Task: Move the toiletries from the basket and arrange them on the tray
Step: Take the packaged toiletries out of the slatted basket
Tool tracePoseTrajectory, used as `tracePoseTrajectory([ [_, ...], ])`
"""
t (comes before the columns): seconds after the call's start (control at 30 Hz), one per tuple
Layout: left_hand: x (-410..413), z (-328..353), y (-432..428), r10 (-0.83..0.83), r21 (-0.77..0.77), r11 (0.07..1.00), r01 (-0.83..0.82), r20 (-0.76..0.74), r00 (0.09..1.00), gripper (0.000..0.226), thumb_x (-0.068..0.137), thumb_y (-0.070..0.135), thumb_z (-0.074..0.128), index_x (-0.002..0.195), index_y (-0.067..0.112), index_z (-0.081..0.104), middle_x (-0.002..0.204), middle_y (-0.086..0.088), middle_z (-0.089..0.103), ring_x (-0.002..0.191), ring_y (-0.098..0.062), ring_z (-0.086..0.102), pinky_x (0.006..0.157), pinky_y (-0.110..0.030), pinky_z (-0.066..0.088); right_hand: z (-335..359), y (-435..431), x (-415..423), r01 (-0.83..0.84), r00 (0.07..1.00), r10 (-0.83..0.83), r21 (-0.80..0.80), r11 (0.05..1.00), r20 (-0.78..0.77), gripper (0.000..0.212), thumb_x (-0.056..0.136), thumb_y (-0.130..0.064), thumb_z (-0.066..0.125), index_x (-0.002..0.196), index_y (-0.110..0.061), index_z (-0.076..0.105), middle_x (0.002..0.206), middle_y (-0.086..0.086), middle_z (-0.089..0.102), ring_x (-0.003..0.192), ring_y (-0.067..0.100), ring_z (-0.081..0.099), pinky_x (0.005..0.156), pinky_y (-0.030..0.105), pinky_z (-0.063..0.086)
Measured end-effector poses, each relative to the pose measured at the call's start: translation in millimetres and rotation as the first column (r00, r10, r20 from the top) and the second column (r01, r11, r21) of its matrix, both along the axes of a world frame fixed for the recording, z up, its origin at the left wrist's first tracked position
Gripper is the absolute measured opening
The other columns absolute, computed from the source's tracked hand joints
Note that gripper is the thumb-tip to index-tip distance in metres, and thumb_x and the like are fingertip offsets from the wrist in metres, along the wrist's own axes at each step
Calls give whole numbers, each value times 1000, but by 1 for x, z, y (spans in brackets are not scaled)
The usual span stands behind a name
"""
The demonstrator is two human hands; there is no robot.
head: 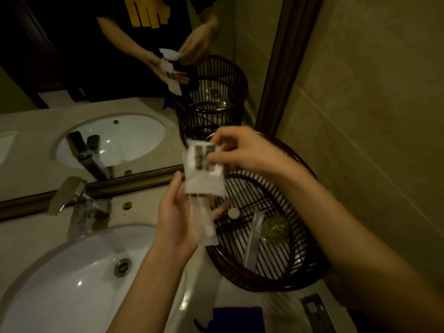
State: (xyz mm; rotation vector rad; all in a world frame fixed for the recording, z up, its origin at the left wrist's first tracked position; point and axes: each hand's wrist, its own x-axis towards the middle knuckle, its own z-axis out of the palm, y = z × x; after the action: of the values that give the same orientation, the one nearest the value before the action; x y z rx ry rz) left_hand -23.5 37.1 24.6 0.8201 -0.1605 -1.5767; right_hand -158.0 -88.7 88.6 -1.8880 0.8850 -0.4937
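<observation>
A dark wicker basket (300,270) stands on the counter right of the sink. Inside it lie a long clear packet (253,239), a small white round cap (233,213) and a shiny gold-wrapped round item (275,229). My left hand (175,219) holds a long packaged toothbrush (204,224) and white sachets (204,179) above the basket's left rim. My right hand (242,150) pinches the top white sachet with dark print (201,153), pressed against the others. No tray is clearly visible.
A white sink (72,284) with a chrome faucet (79,203) lies to the left. A framed mirror (108,68) rises behind, reflecting the basket and a person. A tiled wall (372,116) is at right. A dark blue cloth (237,318) and a black flat item (314,308) lie near the front edge.
</observation>
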Motion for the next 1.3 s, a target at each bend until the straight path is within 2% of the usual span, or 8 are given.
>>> tracePoseTrajectory([
  [0.17, 2, -3, 3, -8, -35, 999, 6, -58, 998, 54, 99, 51, 44, 141, 19, 57, 141, -14, 63, 132, -35, 57, 111, -61, 38, -34, 5, 18, 57, 968, -158, -443, 895, -195, 18, 88, -40, 73, 84, -22, 74, 85, -7, 63, 75, 3, 59, 65, 24, 47],
  [0.4, 1, 3, 2, -7, -10, 1000, 7, -29, 1000, 42, 101, 25, 50, 142, 14, 56, 138, -17, 64, 127, -36, 61, 108, -62, 42, -29, 11, 26, -146, 974, 36, -499, 854, -224, 25, 96, -38, 64, 89, -18, 79, 84, -9, 60, 74, 1, 56, 65, 15, 43],
  [0.57, 1, -7, 1, -2, 36, 999, 3, -29, 1000, 50, 103, 3, 40, 152, 12, 36, 137, -20, 63, 122, -31, 66, 95, -52, 57, -54, -41, 10, 192, 932, -286, -368, 910, -223, 25, 101, -36, 54, 100, -22, 74, 84, -8, 69, 76, 2, 64, 73, 23, 55],
  [0.7, 1, -11, 1, -19, 18, 1000, 19, 4, 1000, 46, 104, 3, 37, 150, 7, 39, 137, -17, 65, 121, -27, 66, 96, -47, 57, -128, -66, -12, 14, 478, -111, -118, 993, -871, 32, 91, -33, 68, 117, -14, 65, 116, 9, 66, 98, 24, 64, 86, 39, 57],
  [0.8, 2, -11, 1, -30, 14, 999, 30, 34, 999, 47, 104, 0, 37, 150, 7, 39, 137, -17, 64, 122, -28, 66, 95, -46, 58, -174, -48, -22, -32, 197, 119, 115, 993, -973, 45, 89, -36, 71, 123, -11, 58, 121, 10, 62, 109, 27, 62, 96, 41, 53],
  [0.87, 2, -11, 1, -27, 17, 999, 27, 48, 998, 48, 102, -4, 37, 149, 9, 40, 137, -17, 65, 121, -29, 66, 96, -47, 58, -193, -38, -27, -46, 121, 134, 130, 990, -983, 51, 85, -36, 75, 126, -10, 58, 125, 9, 59, 121, 31, 57, 102, 44, 48],
  [1.1, 3, -9, 2, -19, 16, 1000, 19, 20, 1000, 62, 92, -13, 42, 150, 10, 40, 136, -17, 65, 123, -29, 65, 103, -48, 50, -189, -50, -12, -16, 340, 84, 83, 996, -937, 23, 87, -17, 75, 105, -10, 62, 117, 9, 64, 105, 27, 63, 90, 37, 56],
  [1.3, 4, -2, 3, -1, 72, 997, 7, -74, 997, 53, 97, 15, 53, 148, 4, 41, 132, -21, 67, 123, -33, 64, 111, -51, 43, -55, -58, -33, 54, 775, -52, -16, 998, -630, 6, 92, -17, 69, 95, -22, 71, 99, -1, 70, 95, 15, 65, 77, 25, 51],
])
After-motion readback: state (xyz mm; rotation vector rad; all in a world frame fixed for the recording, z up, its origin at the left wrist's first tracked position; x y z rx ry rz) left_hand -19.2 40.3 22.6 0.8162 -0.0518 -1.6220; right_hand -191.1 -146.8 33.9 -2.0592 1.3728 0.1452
